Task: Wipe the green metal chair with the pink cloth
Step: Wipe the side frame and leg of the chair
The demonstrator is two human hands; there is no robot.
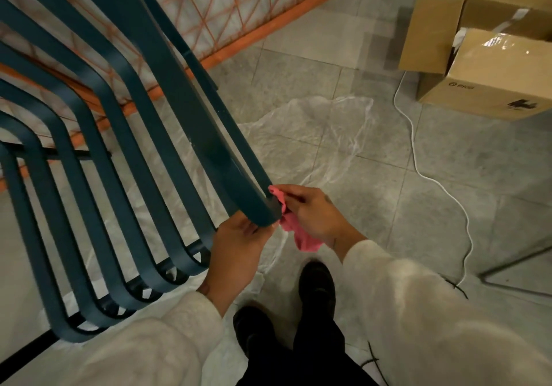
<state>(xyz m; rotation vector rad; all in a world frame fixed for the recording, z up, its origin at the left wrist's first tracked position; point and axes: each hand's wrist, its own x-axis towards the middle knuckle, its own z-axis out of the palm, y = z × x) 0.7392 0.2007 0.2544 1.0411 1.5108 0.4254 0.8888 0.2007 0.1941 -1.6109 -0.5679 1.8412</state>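
Observation:
The green metal chair [125, 152] fills the left half of the view, with several curved slats and a broad armrest bar running down to the centre. My left hand [236, 248] grips the near end of that armrest from below. My right hand [313, 212] holds the crumpled pink cloth [294, 224] pressed against the tip and right side of the armrest end. Part of the cloth hangs below my right palm.
A clear plastic sheet [325, 134] lies on the grey tiled floor under the chair. An orange mesh fence [227, 12] runs behind. Open cardboard boxes [490, 69] stand at upper right, a white cable [430, 176] snakes past, and a metal leg [519, 269] lies at right. My black shoes [316, 287] are below.

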